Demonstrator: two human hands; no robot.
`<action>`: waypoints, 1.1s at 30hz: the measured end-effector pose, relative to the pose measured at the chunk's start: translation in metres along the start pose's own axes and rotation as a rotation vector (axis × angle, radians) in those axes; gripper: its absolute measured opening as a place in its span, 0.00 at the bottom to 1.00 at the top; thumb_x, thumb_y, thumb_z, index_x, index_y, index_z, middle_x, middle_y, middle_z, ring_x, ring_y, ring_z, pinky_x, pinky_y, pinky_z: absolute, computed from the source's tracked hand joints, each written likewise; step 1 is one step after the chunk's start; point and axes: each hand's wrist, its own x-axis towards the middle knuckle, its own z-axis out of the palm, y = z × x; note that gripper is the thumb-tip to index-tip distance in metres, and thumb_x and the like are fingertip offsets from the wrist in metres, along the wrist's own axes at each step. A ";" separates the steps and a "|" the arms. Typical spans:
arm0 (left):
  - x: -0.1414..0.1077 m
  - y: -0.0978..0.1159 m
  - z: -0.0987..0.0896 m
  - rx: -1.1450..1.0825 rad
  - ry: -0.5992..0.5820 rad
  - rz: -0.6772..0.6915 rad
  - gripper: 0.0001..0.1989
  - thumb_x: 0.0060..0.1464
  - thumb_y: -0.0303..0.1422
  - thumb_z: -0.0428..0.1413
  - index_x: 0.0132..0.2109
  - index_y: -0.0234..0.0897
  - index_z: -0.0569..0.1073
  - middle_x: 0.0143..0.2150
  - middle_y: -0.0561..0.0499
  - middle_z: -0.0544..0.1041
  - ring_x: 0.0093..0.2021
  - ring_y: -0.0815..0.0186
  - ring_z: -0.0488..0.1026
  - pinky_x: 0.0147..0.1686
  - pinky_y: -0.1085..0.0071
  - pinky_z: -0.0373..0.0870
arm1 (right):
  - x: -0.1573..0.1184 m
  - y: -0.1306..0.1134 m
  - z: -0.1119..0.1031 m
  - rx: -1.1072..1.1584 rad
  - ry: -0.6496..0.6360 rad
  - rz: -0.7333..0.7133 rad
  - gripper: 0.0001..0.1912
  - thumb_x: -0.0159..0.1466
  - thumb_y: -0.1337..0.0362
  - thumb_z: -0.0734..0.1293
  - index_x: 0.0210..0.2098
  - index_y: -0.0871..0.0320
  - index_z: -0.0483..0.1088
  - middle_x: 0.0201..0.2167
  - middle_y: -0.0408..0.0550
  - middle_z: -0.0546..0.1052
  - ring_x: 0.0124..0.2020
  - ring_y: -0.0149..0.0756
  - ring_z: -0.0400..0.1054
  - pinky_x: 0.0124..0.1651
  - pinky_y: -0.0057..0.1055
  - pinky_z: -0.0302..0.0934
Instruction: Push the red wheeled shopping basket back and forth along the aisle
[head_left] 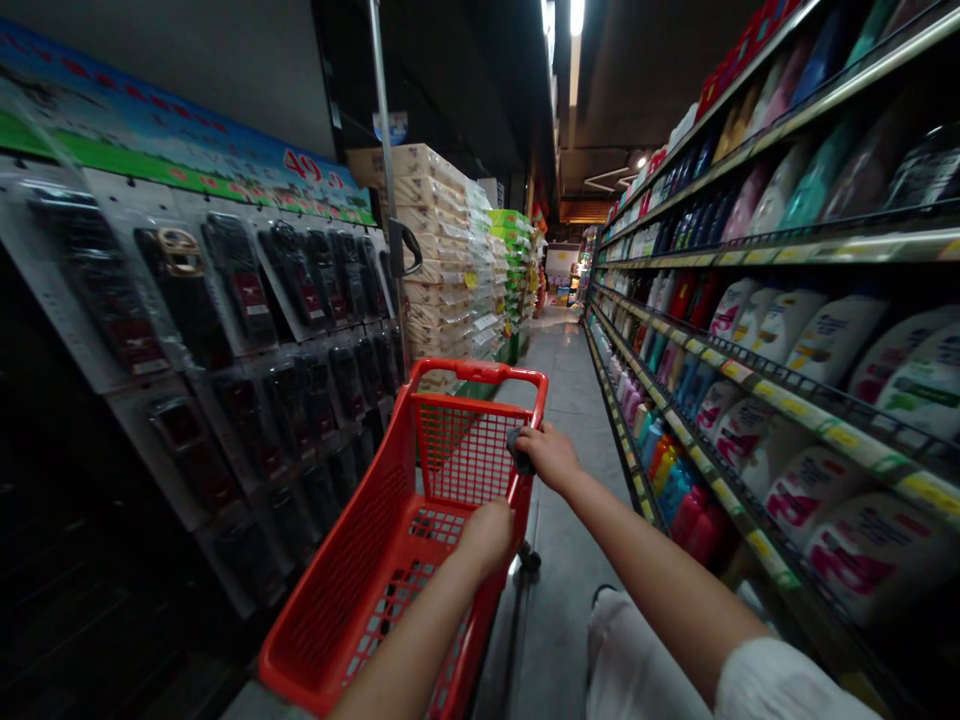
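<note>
A red plastic shopping cart (360, 520) stands tilted across the view, and its basket is bare inside apart from the grid floor. My left hand (489, 535) is closed on the cart's right-hand rim. Further along that same rim, my right hand (551, 457) pinches a small dark grey thing (519, 450) that looks like a cloth and presses it against the rim. The fingertips of my left hand are partly hidden behind the hand itself.
Shelves of shampoo bottles (817, 330) run along the right. On the left, packaged belts (247, 290) hang on a display board. Stacked wrapped packs (435, 240) stand ahead beside a metal pole (384, 130). A grey tiled aisle (562, 370) leads away.
</note>
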 end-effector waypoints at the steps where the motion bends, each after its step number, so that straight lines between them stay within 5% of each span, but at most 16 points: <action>1: 0.001 -0.005 -0.002 0.011 -0.002 0.012 0.20 0.65 0.31 0.40 0.51 0.28 0.73 0.49 0.34 0.79 0.51 0.56 0.76 0.49 0.66 0.68 | 0.006 0.003 -0.002 -0.003 0.003 0.016 0.15 0.69 0.64 0.58 0.46 0.48 0.75 0.51 0.44 0.74 0.51 0.44 0.63 0.41 0.31 0.62; 7: 0.001 -0.043 -0.024 0.056 0.005 0.062 0.18 0.65 0.33 0.41 0.49 0.32 0.72 0.48 0.36 0.79 0.51 0.56 0.76 0.49 0.65 0.67 | 0.028 -0.008 -0.002 -0.024 0.016 0.126 0.17 0.70 0.64 0.56 0.49 0.49 0.74 0.55 0.48 0.71 0.52 0.46 0.61 0.42 0.36 0.63; 10: -0.004 -0.070 -0.034 0.045 -0.001 0.071 0.16 0.64 0.34 0.42 0.48 0.34 0.71 0.47 0.38 0.79 0.49 0.58 0.76 0.48 0.67 0.67 | 0.024 -0.023 0.001 -0.027 0.014 -0.084 0.17 0.71 0.62 0.55 0.48 0.49 0.74 0.52 0.49 0.73 0.53 0.46 0.59 0.45 0.37 0.62; 13: -0.014 -0.097 -0.039 -0.029 0.003 0.081 0.14 0.64 0.35 0.42 0.46 0.37 0.71 0.47 0.42 0.79 0.48 0.60 0.75 0.47 0.68 0.66 | 0.018 -0.012 -0.004 -0.001 0.039 -0.211 0.18 0.71 0.61 0.55 0.51 0.45 0.73 0.55 0.46 0.72 0.52 0.43 0.59 0.48 0.37 0.61; 17: -0.026 -0.122 -0.042 -0.074 0.033 0.078 0.16 0.64 0.38 0.40 0.43 0.40 0.71 0.44 0.47 0.79 0.43 0.62 0.74 0.44 0.69 0.65 | 0.019 0.037 -0.018 0.024 0.143 0.093 0.20 0.70 0.65 0.55 0.54 0.45 0.73 0.60 0.45 0.69 0.51 0.46 0.60 0.46 0.38 0.61; 21: -0.021 -0.122 -0.052 -0.016 0.037 0.191 0.22 0.64 0.44 0.38 0.36 0.38 0.71 0.36 0.47 0.78 0.37 0.62 0.73 0.39 0.71 0.64 | 0.008 0.042 -0.019 0.043 0.222 0.294 0.22 0.69 0.68 0.54 0.54 0.47 0.73 0.62 0.45 0.67 0.53 0.49 0.59 0.47 0.41 0.61; 27: 0.008 -0.099 -0.051 0.000 -0.026 0.145 0.29 0.62 0.51 0.36 0.27 0.37 0.69 0.28 0.48 0.74 0.31 0.62 0.70 0.32 0.71 0.62 | -0.033 -0.015 -0.006 0.061 0.146 -0.096 0.19 0.70 0.63 0.56 0.57 0.42 0.69 0.65 0.41 0.65 0.57 0.47 0.57 0.53 0.42 0.59; 29: 0.012 -0.099 -0.046 -0.024 -0.021 0.163 0.28 0.61 0.50 0.36 0.28 0.37 0.68 0.29 0.49 0.73 0.31 0.63 0.69 0.31 0.71 0.61 | -0.041 -0.001 -0.008 0.083 0.164 -0.051 0.21 0.69 0.66 0.57 0.56 0.43 0.70 0.65 0.41 0.65 0.57 0.46 0.58 0.53 0.40 0.59; 33: 0.011 -0.106 -0.041 -0.023 -0.016 0.196 0.26 0.61 0.49 0.37 0.27 0.38 0.66 0.27 0.50 0.70 0.30 0.65 0.66 0.31 0.71 0.59 | -0.035 0.070 -0.015 0.202 0.316 0.362 0.26 0.61 0.75 0.59 0.56 0.50 0.71 0.61 0.46 0.70 0.53 0.42 0.65 0.54 0.36 0.60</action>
